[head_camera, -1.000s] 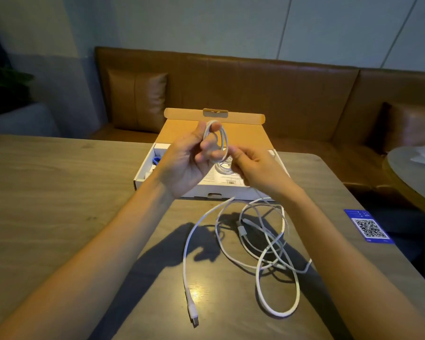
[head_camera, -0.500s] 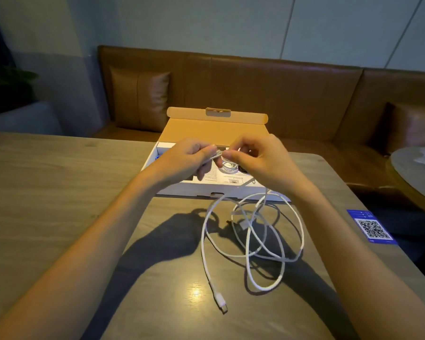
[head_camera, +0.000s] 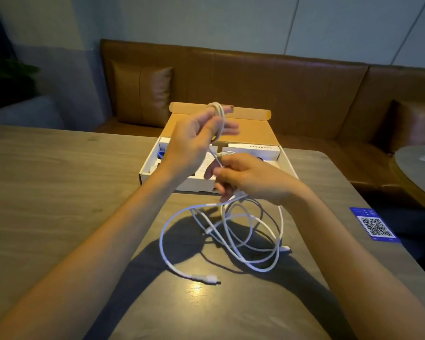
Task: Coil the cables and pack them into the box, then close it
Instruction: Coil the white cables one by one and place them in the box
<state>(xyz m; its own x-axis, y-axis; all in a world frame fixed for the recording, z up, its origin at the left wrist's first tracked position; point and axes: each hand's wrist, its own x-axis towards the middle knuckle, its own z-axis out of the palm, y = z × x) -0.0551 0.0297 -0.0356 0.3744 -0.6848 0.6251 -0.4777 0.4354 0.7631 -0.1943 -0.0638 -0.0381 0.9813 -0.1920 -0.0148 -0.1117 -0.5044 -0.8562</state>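
My left hand (head_camera: pixel 192 146) is raised above the open cardboard box (head_camera: pixel 288 165), with a small coil of white cable (head_camera: pixel 220 119) looped around its fingers. My right hand (head_camera: pixel 250 177) sits lower, in front of the box, pinching the same cable a short way below the coil. The rest of the white cable (head_camera: pixel 231 241) lies in loose tangled loops on the wooden table, one plug end (head_camera: pixel 206 278) nearest me. The box lid (head_camera: pixel 253 128) stands open at the back, and white inserts and a blue item show inside.
A blue QR-code card (head_camera: pixel 374 224) lies at the table's right edge. A brown leather bench (head_camera: pixel 280 84) runs behind the table. A round table (head_camera: pixel 417 173) stands at the far right.
My left hand has lifted with the coil on its fingers, while my right hand dropped lower along the cable. The loose loops and plug end have shifted on the table.
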